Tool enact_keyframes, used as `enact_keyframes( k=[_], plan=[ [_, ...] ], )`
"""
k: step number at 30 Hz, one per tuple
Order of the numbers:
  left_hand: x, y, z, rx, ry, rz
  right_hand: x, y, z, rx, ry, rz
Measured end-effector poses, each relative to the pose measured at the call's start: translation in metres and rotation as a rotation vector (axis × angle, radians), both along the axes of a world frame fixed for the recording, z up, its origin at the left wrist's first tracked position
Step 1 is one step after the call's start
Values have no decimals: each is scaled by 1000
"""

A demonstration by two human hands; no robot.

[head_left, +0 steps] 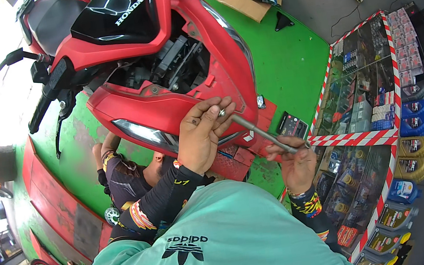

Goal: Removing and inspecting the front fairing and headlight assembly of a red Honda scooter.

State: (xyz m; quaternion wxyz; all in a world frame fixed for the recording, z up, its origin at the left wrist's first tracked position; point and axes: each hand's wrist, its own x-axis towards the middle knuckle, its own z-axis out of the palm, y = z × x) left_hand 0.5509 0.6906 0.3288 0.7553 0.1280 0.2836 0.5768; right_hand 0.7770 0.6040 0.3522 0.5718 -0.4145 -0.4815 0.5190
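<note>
Pinched between the fingertips of my left hand (200,137) is a small metal bolt (222,113). My right hand (298,166) is closed around one end of a long grey socket wrench (264,134). The wrench's other end reaches close to the bolt; whether they touch I cannot tell. Both hands are just in front of a red scooter (177,117). Its front cowl is open, with dark parts and wiring (174,64) showing inside. A black panel (114,12) sits above that opening.
Left of my left forearm, a person in a dark shirt (130,180) is low beside the scooter. A glass display case (358,139) edged in red-and-white tape stands at right, with several oil bottles (415,151) beyond. A cardboard box (242,2) lies on the green floor (283,56).
</note>
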Motion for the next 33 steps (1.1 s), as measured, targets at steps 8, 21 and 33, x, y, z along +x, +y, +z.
enact_keyframes(
  k=[8, 21, 33],
  plan=[
    [45, -17, 9, 74, 193, 49, 37, -3, -15, -10, 55, 69],
    [71, 8, 17, -23, 445, 199, 56, 40, -13, 103, -104, 259],
    [40, 105, 3, 190, 1120, 325, -5, 156, -34, -2, -162, 175]
  ],
)
